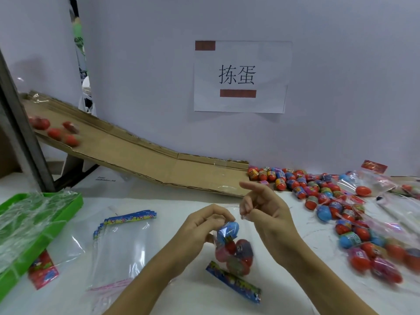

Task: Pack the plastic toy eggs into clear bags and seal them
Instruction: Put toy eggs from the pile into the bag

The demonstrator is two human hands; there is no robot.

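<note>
The job looks barely begun: the left hand (205, 226) has its grip curled round the mouth of one clear bag (234, 253) holding a few toy eggs, held just above the table (177, 201), while the right hand (261, 205) pinches what seems a thin strip by the opening, so sealing appears under way. A heap of loose eggs (318, 192) at right and a stack of empty bags (122, 242) at left remain

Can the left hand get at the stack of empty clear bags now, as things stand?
Probably not at once: the left hand grips the filled bag. The stack of empty bags lies uncovered just left of it on the table, nothing between.
</note>
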